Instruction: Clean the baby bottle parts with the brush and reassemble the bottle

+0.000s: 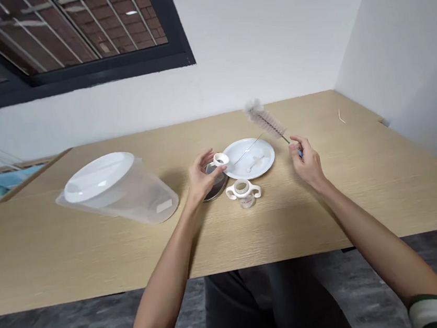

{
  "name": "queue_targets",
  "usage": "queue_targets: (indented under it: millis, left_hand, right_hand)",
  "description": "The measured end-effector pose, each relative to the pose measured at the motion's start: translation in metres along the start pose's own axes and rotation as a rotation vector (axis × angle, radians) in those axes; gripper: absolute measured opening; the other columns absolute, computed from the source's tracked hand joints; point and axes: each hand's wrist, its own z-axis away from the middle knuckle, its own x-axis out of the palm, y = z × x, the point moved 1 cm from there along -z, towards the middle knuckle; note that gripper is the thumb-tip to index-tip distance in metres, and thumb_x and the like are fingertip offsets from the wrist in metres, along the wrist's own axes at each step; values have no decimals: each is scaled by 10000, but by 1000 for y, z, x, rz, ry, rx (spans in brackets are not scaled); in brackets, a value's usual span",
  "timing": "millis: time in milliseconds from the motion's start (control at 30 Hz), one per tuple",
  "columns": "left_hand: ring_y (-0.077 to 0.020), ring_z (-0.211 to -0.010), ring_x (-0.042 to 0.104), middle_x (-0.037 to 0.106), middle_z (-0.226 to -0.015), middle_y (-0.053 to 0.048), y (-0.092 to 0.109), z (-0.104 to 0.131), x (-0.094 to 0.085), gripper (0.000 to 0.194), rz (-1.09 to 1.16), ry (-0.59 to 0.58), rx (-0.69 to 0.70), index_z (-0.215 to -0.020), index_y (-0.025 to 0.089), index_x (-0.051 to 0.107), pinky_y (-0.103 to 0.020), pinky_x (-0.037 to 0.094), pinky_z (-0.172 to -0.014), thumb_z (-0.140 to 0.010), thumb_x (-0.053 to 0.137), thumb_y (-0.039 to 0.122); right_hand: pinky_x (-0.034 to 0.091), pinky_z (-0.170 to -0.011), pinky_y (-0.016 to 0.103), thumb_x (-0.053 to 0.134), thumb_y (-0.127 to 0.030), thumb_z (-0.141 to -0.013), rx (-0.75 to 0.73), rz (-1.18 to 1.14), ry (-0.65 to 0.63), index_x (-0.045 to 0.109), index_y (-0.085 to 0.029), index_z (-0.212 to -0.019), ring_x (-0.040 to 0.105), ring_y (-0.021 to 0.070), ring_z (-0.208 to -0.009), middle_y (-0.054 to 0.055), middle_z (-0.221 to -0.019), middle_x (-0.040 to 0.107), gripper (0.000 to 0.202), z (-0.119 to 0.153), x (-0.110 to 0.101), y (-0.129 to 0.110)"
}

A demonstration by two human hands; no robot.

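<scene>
On the pale wooden surface (94, 252) you have one clear plastic tub (127, 193) lying tilted, one round white plate (258, 151), one white two-handled bottle collar (243, 190) and one shiny round metal lid (215, 185). Your left hand (201, 179), fingers half curled, pinches one small white ring cap (220, 159) over the lid; your right hand (307, 162) grips one grey-bristled bottle brush (265, 120), raised over the plate's far rim. Bare surface lies wide to your right, out to the side edge.
</scene>
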Motion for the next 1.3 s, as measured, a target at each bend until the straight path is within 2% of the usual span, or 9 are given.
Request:
queue_targets:
  millis: [133,367,467,600,700,800,1000,1167,1300]
  left_hand:
    - [-274,-1144,709,721,-1219,-150,0,4,0,666,88,70,32,-1178,170,651,-482,541,-1074,-610,939,366]
    - [-267,-1112,717,724,-1132,-115,6,10,4,855,164,166,98,-1243,193,548,-467,576,-1019,-534,985,385]
    - [-252,-1108,718,721,-1135,-107,7,13,6,874,169,202,140,-1262,206,511,-440,585,-1000,-550,986,383]
    - [-216,-1035,740,732,-1061,-56,9,14,6,959,178,241,201,-1340,246,441,-395,597,-969,-564,987,385]
    - [-199,-993,747,733,-1046,-39,9,13,6,972,180,277,222,-1354,264,424,-374,599,-953,-571,982,410]
    - [-205,-998,743,732,-1041,-41,10,14,8,939,176,274,218,-1325,251,443,-380,597,-950,-574,976,431]
    - [-229,-1079,713,717,-1068,-61,19,18,12,890,157,263,190,-1307,244,441,-415,571,-997,-616,940,501]
    - [-244,-1122,689,685,-1146,-80,20,20,12,877,122,266,185,-1311,247,443,-429,556,-1017,-638,909,563]
    - [-261,-1166,676,675,-1211,-103,18,21,12,852,106,255,206,-1303,243,454,-444,554,-1021,-648,914,536]
  right_hand:
    - [470,-754,336,395,-566,-1026,-120,103,-62,653,-197,-987,653,218,-832,80,-922,714,452,-2,-4,0]
    - [468,-614,296,455,-531,-1023,-219,158,-232,637,-194,-1139,620,175,-611,30,-785,711,401,10,-1,-9]
    - [531,-692,304,450,-465,-1045,-335,161,-274,663,-196,-1214,710,188,-731,77,-975,781,383,17,4,-17]
    - [577,-839,336,437,-388,-1060,-462,251,-327,663,-201,-1303,752,229,-1013,106,-1224,760,381,17,7,-12]
    - [594,-842,359,451,-375,-1055,-447,336,-232,681,-187,-1291,758,245,-1015,118,-1208,765,380,11,2,-4]
    - [603,-854,360,458,-377,-1050,-430,310,-115,698,-183,-1254,757,244,-1026,121,-1189,770,369,8,-3,-4]
    - [600,-803,341,476,-396,-1045,-450,279,-253,690,-199,-1294,763,228,-916,116,-1111,786,383,13,1,-13]
    - [609,-862,385,449,-458,-1041,-340,257,-163,704,-197,-1236,752,248,-1023,117,-1169,775,414,9,0,-8]
    - [608,-867,368,477,-444,-1033,-397,194,-208,704,-202,-1236,757,235,-1011,117,-1171,775,388,14,3,-14]
